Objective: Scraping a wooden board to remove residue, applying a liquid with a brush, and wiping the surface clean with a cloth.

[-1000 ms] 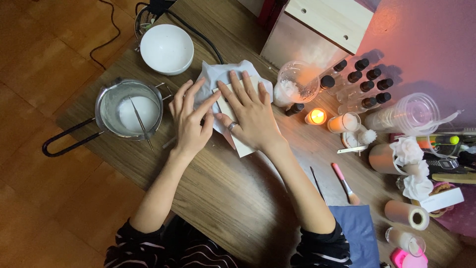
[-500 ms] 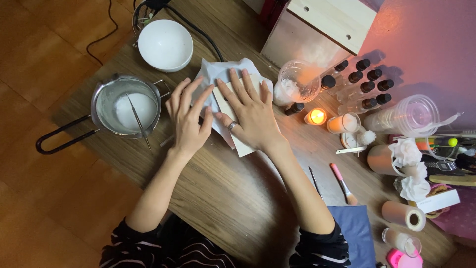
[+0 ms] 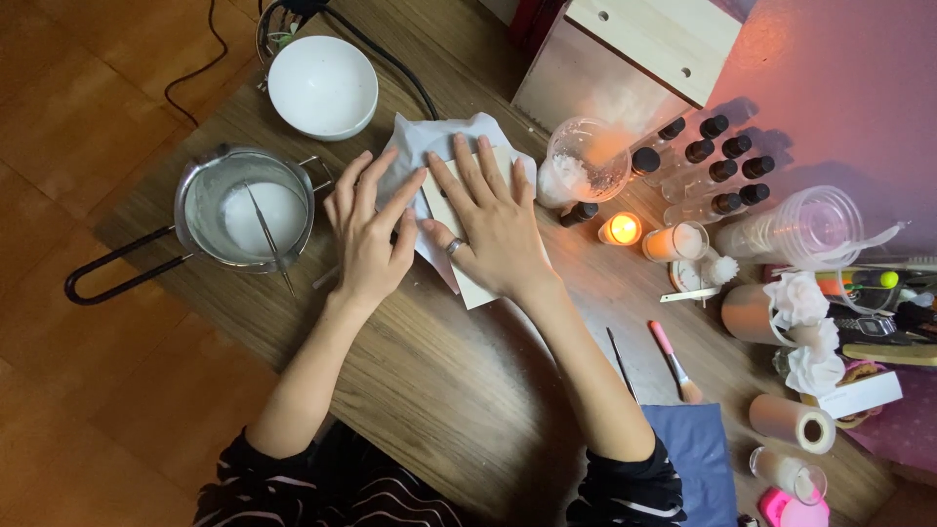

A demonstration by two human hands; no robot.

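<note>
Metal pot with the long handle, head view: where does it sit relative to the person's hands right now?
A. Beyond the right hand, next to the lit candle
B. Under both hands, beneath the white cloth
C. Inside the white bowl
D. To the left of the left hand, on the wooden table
D: the metal pot stands on the wooden table left of the left hand, which lies flat on the white cloth beside the right hand.

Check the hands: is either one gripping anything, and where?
Nothing is gripped. Left hand and right hand lie flat, fingers spread, pressing the white cloth and the flat pale block under it.
</note>
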